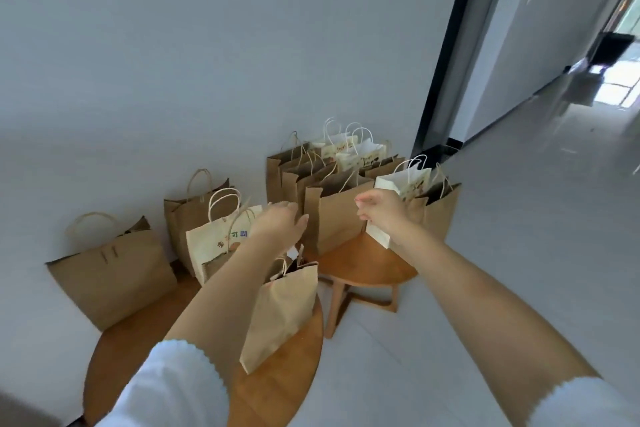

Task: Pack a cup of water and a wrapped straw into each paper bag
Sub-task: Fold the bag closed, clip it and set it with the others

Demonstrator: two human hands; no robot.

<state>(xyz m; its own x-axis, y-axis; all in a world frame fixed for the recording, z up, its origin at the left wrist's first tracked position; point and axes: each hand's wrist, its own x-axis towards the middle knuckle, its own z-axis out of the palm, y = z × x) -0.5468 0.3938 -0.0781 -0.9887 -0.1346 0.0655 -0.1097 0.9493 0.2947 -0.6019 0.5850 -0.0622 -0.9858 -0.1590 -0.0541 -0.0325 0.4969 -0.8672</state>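
Several brown and white paper bags stand on two round wooden tables. A small brown bag [280,308] stands near the front of the near table [277,388]. My left hand [280,224] reaches out above it with straight fingers and holds nothing, beside a white printed bag [211,246]. My right hand [382,211] hovers with curled fingers in front of a white bag [403,185] and next to the top edge of a large brown bag [337,218] on the far table [367,267]. Blur hides whether it pinches anything. No cup or straw shows.
A wide brown bag [110,274] and a tall one [187,208] lean on the grey wall at the left. More bags [346,152] crowd the far table's back. A dark door frame [446,55] and a shiny corridor floor [540,204] lie to the right.
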